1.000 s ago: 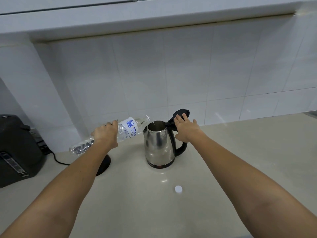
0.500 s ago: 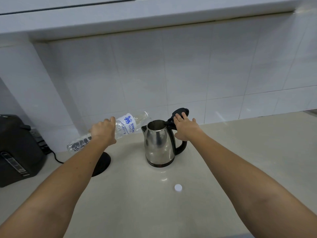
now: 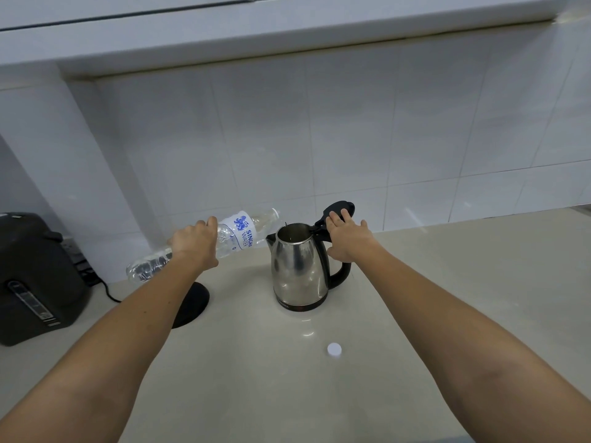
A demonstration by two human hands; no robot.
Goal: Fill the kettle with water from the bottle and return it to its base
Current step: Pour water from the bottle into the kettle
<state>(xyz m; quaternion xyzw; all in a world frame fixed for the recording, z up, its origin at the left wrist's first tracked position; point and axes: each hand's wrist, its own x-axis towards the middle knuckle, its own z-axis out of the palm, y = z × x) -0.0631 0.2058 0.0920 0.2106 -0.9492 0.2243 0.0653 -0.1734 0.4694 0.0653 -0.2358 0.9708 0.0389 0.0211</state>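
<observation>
Pouring is judged nearly over: bottle (image 3: 238, 233), gripped by left hand (image 3: 195, 243) at kettle's (image 3: 299, 266) nine o'clock, looks drained, lid (image 3: 337, 210) is propped by open right hand (image 3: 348, 239), and base (image 3: 192, 303) is unoccupied.

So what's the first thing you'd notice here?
The shiny steel kettle mid-counter with its lid flipped up, the right hand resting on it. Just left, the left hand holds a clear water bottle tipped toward the kettle's mouth. A small white cap lies nearer on the counter.

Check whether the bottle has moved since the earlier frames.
Yes. The bottle in the left hand has tipped up: its mouth now sits higher above the kettle rim, no longer pouring down.
</observation>
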